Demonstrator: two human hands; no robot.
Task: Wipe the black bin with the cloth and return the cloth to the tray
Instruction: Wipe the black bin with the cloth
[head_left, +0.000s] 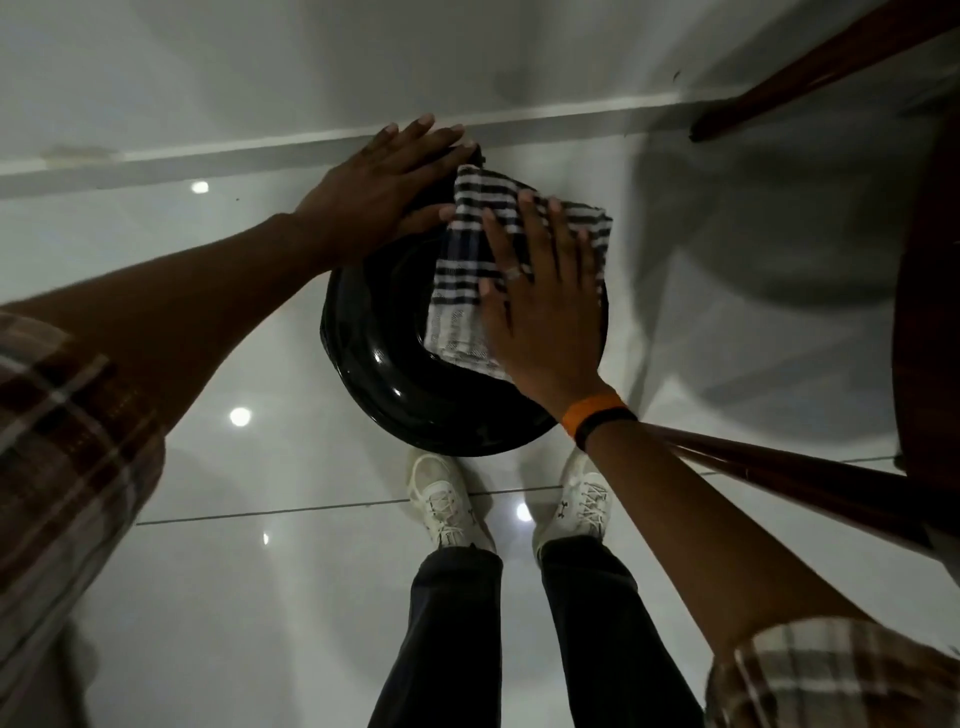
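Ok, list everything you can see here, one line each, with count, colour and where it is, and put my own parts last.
bin: one, glossy black, on the floor just ahead of the shoes
cloth: one, white with dark checks, spread on the bin top
floor: one, pale glossy tiles, all around
skirting: one, pale strip, behind the bin
furniture: one piece, dark red-brown wood, right edge
shoes: two, white, below the bin
trousers: one pair, dark, bottom centre
wristband: one, orange and black, right wrist
left hand: flat on the bin's far edge
right hand: flat, pressing the cloth
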